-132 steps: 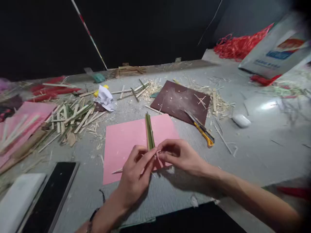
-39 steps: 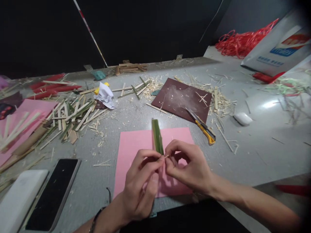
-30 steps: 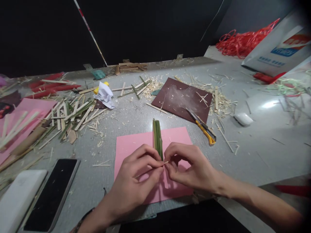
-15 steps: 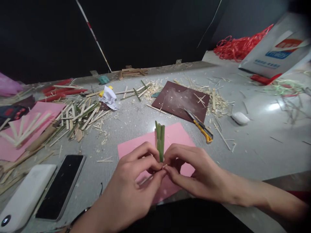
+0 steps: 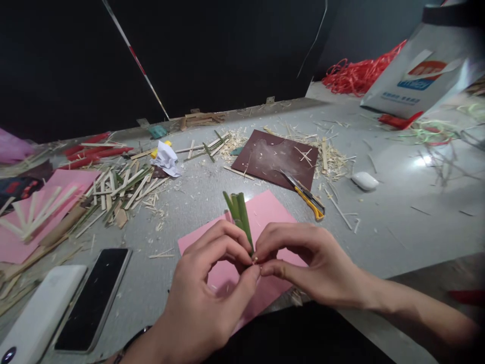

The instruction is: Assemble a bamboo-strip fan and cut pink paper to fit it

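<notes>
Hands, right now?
Left hand: closed, pinching the lower end of the green strips.
Right hand: closed, at the same end; what it grips is unclear.

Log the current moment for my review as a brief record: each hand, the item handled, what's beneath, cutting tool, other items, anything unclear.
Left hand: left hand pinching at the strips' lower end
Right hand: right hand, fingertips meeting the left's
Item: green strips, upper ends fanned apart
Beneath: pink sheet on gray tabletop
Cutting tool: yellow-handled cutter, blade over maroon board
Left side: smartphone, crumpled white paper
Far right: printed bag, red plastic string
Unclear: what the right fingertips grip
</notes>
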`<state>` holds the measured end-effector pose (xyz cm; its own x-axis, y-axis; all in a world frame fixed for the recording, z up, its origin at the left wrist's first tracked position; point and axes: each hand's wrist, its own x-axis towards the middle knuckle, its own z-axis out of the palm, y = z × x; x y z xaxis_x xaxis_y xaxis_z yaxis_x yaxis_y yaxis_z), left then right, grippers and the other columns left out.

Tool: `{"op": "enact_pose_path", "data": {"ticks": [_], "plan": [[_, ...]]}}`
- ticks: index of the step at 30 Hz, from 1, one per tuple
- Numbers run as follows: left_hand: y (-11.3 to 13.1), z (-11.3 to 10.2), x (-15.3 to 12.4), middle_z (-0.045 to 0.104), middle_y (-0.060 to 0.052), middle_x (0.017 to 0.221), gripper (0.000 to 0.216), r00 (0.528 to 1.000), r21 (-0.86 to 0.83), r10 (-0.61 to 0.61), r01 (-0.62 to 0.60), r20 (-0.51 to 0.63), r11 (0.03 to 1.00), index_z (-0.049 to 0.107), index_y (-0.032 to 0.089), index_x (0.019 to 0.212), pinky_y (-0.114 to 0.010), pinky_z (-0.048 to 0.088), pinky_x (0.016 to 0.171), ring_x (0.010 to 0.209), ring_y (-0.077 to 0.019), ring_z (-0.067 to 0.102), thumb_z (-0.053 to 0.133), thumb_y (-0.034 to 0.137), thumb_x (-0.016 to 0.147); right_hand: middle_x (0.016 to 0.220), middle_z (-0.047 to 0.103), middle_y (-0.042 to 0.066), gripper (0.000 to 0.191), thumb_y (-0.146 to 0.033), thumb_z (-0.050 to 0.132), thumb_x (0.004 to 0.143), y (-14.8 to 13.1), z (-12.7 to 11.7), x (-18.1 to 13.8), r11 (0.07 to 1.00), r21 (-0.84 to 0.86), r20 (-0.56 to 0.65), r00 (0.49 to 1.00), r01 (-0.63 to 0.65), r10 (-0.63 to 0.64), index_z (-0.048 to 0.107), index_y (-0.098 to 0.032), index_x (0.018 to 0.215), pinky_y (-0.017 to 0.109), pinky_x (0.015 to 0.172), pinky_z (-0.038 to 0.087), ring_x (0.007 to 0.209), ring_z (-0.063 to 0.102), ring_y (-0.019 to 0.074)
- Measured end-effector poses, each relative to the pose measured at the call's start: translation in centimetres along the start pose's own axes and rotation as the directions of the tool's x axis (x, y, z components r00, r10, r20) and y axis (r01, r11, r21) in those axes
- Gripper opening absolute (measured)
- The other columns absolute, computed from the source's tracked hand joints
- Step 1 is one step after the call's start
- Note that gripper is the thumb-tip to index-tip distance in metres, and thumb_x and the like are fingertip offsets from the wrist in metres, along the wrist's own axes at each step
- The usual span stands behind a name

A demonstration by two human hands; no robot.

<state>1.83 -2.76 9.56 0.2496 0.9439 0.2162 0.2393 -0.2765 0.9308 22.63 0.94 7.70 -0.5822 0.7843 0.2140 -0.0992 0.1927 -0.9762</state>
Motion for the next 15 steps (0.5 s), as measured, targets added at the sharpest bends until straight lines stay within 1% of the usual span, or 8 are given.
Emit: {"op": "enact_pose_path", "data": {"ticks": [4, 6, 9, 12, 15], "plan": [[0.0, 0.1, 0.0, 0.067, -0.002, 0.099, 0.013, 0.999, -0.093, 0.017, -0.021, -0.046, 0.995, 0.071, 0.02, 0.085, -0.028, 0.059, 0.084, 0.094, -0.0157, 0.07, 0.07, 0.009, 0.092, 0.091, 0.079, 0.009, 0.01, -0.009, 0.075, 0.094, -0.5, -0.2, 1.3, 0.998, 0.019, -0.023, 0.998, 0.057, -0.057, 0.083, -0.014, 0.097, 0.029, 0.079, 0.058, 0.087, 0.073, 0.0169], [-0.1, 0.2, 0.0, 0.068, -0.002, 0.1, 0.013, 0.996, -0.141, 0.001, -0.013, -0.09, 0.99, 0.073, 0.02, 0.086, -0.026, 0.062, 0.081, 0.093, -0.0157, 0.071, 0.072, 0.009, 0.092, 0.093, 0.079, 0.009, 0.012, -0.009, 0.074, 0.094, -0.7, -0.1, 1.7, 0.998, 0.001, -0.044, 0.997, 0.061, -0.061, 0.083, -0.015, 0.098, 0.029, 0.078, 0.058, 0.087, 0.073, 0.0167], [-0.4, 0.3, 0.0, 0.069, -0.001, 0.097, 0.012, 0.99, -0.228, -0.044, 0.012, -0.137, 0.974, 0.075, 0.021, 0.09, -0.023, 0.065, 0.074, 0.087, -0.0147, 0.072, 0.077, 0.01, 0.09, 0.095, 0.078, 0.007, 0.013, -0.01, 0.073, 0.095, -0.7, 0.0, 1.9, 0.999, -0.011, -0.043, 0.999, 0.033, -0.033, 0.082, -0.017, 0.1, 0.027, 0.076, 0.058, 0.085, 0.072, 0.015], [-1.0, 0.3, 0.1, 0.069, -0.002, 0.098, 0.01, 0.988, -0.277, -0.078, 0.038, -0.134, 0.96, 0.078, 0.021, 0.091, -0.023, 0.066, 0.074, 0.087, -0.0151, 0.073, 0.079, 0.011, 0.09, 0.096, 0.078, 0.005, 0.013, -0.011, 0.074, 0.094, -0.6, 0.1, 1.9, 1.0, -0.026, -0.048, 0.999, -0.011, 0.01, 0.079, -0.018, 0.105, 0.026, 0.076, 0.057, 0.085, 0.071, 0.0134], [-1.5, 0.2, 0.1, 0.068, -0.003, 0.098, 0.008, 0.988, -0.305, -0.116, 0.08, -0.102, 0.949, 0.079, 0.02, 0.089, -0.023, 0.066, 0.075, 0.088, -0.0156, 0.073, 0.079, 0.012, 0.09, 0.094, 0.076, 0.003, 0.015, -0.012, 0.075, 0.093, -0.6, 0.1, 1.9, 0.997, -0.059, -0.059, 0.997, -0.052, 0.048, 0.074, -0.017, 0.107, 0.025, 0.075, 0.057, 0.083, 0.069, 0.0126]]}}
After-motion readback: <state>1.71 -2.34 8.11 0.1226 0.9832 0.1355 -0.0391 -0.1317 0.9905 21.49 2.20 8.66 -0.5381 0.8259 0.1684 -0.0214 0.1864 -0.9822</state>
